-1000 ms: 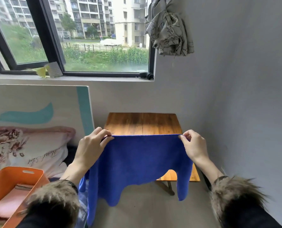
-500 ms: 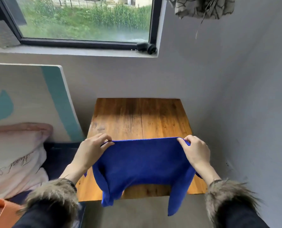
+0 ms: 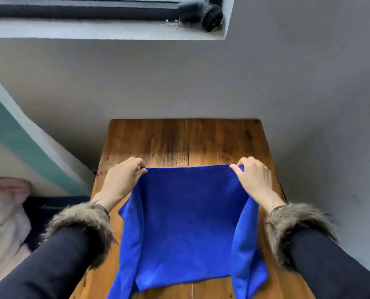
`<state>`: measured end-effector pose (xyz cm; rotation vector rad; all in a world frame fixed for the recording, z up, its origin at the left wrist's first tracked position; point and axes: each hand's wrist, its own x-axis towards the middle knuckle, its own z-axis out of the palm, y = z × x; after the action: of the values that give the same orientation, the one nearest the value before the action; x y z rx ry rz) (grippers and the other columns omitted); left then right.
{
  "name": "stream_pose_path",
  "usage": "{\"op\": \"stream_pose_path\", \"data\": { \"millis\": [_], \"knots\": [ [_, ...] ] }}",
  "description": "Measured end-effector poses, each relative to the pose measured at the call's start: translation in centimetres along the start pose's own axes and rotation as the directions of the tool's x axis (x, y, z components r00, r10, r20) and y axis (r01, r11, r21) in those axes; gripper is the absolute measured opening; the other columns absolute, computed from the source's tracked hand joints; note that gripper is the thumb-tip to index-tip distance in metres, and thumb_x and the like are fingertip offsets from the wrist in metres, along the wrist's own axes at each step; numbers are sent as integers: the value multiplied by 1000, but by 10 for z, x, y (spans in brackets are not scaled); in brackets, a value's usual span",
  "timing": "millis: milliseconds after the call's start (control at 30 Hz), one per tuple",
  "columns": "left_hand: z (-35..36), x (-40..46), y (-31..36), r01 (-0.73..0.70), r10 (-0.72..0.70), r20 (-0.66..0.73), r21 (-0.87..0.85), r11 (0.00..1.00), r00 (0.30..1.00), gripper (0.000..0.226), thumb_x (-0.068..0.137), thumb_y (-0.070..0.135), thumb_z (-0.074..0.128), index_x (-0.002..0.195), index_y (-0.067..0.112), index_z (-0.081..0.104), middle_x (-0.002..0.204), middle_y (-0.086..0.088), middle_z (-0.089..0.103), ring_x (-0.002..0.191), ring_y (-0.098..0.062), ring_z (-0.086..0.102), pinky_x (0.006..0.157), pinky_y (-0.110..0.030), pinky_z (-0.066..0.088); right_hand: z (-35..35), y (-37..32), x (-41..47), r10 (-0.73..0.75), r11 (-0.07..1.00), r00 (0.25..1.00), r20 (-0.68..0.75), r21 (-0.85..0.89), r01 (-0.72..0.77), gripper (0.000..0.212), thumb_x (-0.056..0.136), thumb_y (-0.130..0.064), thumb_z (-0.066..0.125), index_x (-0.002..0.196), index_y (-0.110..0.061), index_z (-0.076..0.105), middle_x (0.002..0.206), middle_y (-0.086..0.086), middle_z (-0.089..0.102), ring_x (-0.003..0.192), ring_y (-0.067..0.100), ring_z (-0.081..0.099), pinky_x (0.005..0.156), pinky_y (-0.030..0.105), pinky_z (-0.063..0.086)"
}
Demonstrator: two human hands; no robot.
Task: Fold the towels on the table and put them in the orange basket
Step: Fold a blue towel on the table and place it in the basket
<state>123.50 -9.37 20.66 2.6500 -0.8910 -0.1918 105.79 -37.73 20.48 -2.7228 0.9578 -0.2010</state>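
Blue microfibre towel [image 3: 188,223] hangs stretched over the brown wooden bench [image 3: 186,143], its far corners pinched in my left hand [image 3: 121,180] and right hand [image 3: 255,180].

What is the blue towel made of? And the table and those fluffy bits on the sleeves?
The blue towel looks like soft microfibre: matt, fuzzy, drooping limply. The table looks like varnished wood, with grain and a plank seam. The fluffy cuffs look like fur, probably fake.
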Motion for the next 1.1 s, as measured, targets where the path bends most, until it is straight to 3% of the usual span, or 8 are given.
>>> {"op": "stream_pose_path", "data": {
  "millis": [167,300,467,667,833,900,1000,1100],
  "knots": [
    [45,36,-11,151,-146,55,-100,984,988,26,93,13,45,118,16,54,114,-4,54,103,-26,56,79,-40,48,50,-9,37,13,999,1000,24,-47,-11,30,92,-29,52,117,-13,58,121,7,56,116,26,45,94,40,30],
    [83,6,-47,262,-246,146,-101,960,958,34,91,5,46,124,11,53,121,-10,51,111,-29,52,86,-45,47,97,-39,7,-75,994,969,236,-61,92,44,96,-34,44,136,-17,43,147,5,36,139,20,25,113,43,12],
    [104,-26,-91,412,-388,184,-120,903,903,35,86,22,64,118,8,54,113,-11,51,108,-28,50,85,-40,45,151,-81,-27,-124,985,917,378,-67,161,55,97,-43,33,148,-26,18,158,0,6,146,18,-3,114,49,-5],
    [121,-34,-111,323,-305,145,-126,938,941,18,85,27,64,95,12,58,94,-2,48,93,-22,48,74,-34,44,203,-121,-52,-68,987,915,399,-109,120,64,94,-52,33,149,-29,8,158,0,-6,145,23,-10,110,56,-12],
    [115,-29,-124,213,-201,171,-53,976,965,16,89,25,60,85,10,62,87,-4,49,91,-25,47,74,-38,41,217,-125,-62,-33,980,957,288,-177,87,60,92,-50,30,146,-24,28,156,5,17,144,27,14,112,60,5],
    [97,-17,-145,262,-258,117,-16,965,959,14,88,24,59,87,11,63,92,-8,53,95,-29,51,76,-41,43,220,-126,-62,-36,981,969,244,-179,81,60,90,-49,27,144,-22,33,154,6,24,142,28,21,111,61,10],
    [64,9,-177,397,-401,-100,-56,916,911,12,89,16,55,95,9,63,104,-15,50,100,-34,51,75,-44,45,225,-124,-63,-50,979,976,213,-181,90,60,90,-48,28,144,-22,34,154,6,25,142,27,22,112,60,10],
    [48,30,-183,398,-400,-317,-73,915,860,26,87,9,53,113,8,56,113,-21,45,103,-37,46,81,-46,41,226,-123,-64,-51,978,977,207,-187,91,60,90,-48,28,145,-23,32,154,6,24,143,27,20,112,60,9]
  ]
}}
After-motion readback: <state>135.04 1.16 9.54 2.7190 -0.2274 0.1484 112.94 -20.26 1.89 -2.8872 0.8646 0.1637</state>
